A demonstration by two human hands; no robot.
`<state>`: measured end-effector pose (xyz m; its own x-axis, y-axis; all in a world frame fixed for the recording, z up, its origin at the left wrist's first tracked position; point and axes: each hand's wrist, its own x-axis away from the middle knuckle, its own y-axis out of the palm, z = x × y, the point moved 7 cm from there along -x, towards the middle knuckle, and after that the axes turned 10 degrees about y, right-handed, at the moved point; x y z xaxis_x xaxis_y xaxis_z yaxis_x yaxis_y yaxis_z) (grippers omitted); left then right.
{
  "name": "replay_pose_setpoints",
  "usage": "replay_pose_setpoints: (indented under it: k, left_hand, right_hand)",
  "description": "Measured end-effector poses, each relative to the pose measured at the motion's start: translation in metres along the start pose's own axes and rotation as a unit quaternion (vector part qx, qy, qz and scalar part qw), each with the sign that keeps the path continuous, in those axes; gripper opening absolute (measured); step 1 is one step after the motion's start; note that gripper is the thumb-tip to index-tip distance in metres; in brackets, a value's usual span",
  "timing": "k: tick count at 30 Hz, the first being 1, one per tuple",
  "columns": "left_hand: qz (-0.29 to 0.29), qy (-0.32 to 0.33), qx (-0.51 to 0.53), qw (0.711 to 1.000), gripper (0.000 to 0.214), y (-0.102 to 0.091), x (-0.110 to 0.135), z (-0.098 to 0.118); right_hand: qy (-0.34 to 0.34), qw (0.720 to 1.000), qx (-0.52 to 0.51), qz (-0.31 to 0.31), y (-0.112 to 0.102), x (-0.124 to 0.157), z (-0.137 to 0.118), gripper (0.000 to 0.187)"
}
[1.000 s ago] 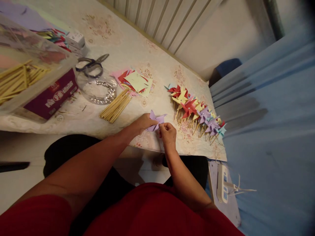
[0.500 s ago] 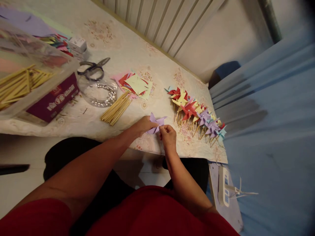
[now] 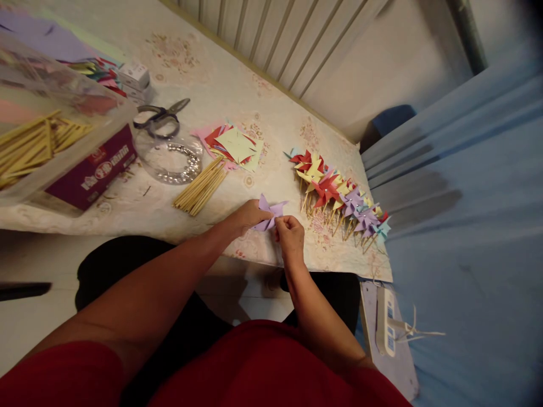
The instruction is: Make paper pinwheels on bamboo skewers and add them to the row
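Note:
Near the table's front edge, a purple paper pinwheel with folded blades is held between my two hands. My left hand grips it from the left, the thumb pressed toward its middle. Thumb and forefinger of my right hand are pinched together at its right side; whether a pin or bead sits in that pinch is too small to tell. To the left lies a bundle of thin wooden sticks. Beyond it rests a stack of cut paper squares, a pale yellow one on top.
Finished pinwheels on sticks lie in a row at the right. A round clear tray of silvery beads, scissors and a plastic box holding sticks stand left. A power strip is at lower right, beside a blue curtain.

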<state>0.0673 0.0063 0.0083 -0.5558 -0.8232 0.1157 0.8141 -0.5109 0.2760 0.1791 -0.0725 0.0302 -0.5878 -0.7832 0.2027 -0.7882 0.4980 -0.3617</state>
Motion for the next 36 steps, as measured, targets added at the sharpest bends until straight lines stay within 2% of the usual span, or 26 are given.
replay_pose_setpoints:
  k: [5, 16, 20, 24, 36]
  left_hand:
    - [0.006, -0.011, -0.029, 1.000, 0.014, -0.001, 0.002, 0.001]
    - [-0.015, 0.013, -0.065, 0.998, 0.011, 0.001, 0.002, 0.003]
    - [-0.033, 0.021, -0.056, 0.998, 0.006, 0.003, -0.002, -0.004]
    - [-0.020, 0.018, -0.066, 0.997, 0.006, 0.001, -0.004, -0.009]
    - [-0.015, 0.019, -0.036, 0.999, 0.007, 0.002, -0.002, -0.003]
  right_hand:
    - [0.006, 1.000, 0.013, 0.008, -0.001, -0.003, 0.003, 0.022]
    - [-0.013, 0.997, 0.058, 0.041, -0.006, -0.010, 0.007, 0.022]
    - [-0.010, 0.998, 0.053, 0.038, -0.007, -0.010, 0.009, 0.022]
    - [-0.015, 0.998, 0.045, 0.028, -0.007, -0.009, 0.008, 0.022]
    - [-0.020, 0.999, 0.026, 0.008, -0.006, -0.004, 0.003, 0.021]
